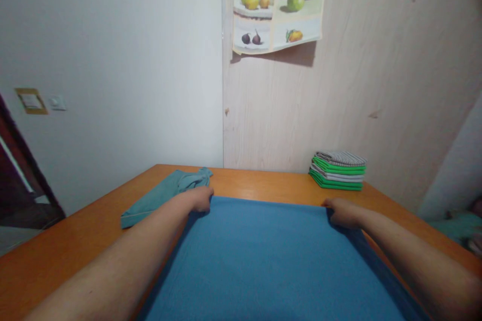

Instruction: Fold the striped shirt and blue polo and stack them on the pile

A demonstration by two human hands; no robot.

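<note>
A blue cloth (269, 256) is stretched out over the table in front of me, running off the bottom of the view. At its far left corner my left hand (202, 199) is closed on the fabric. My right hand (342, 212) pinches the far right corner. Between the two hands the cloth's far edge is pulled nearly straight. Just beyond my left hand and forearm lies a teal folded cloth (161, 195), its far end crumpled.
The orange-brown wooden table (259, 185) reaches back to the wall. At its back right stands a stack of folded cloths (337, 171) in green, grey and stripes. A sheet of fruit pictures (276, 17) hangs on the wall. A light switch (56, 103) is at the left.
</note>
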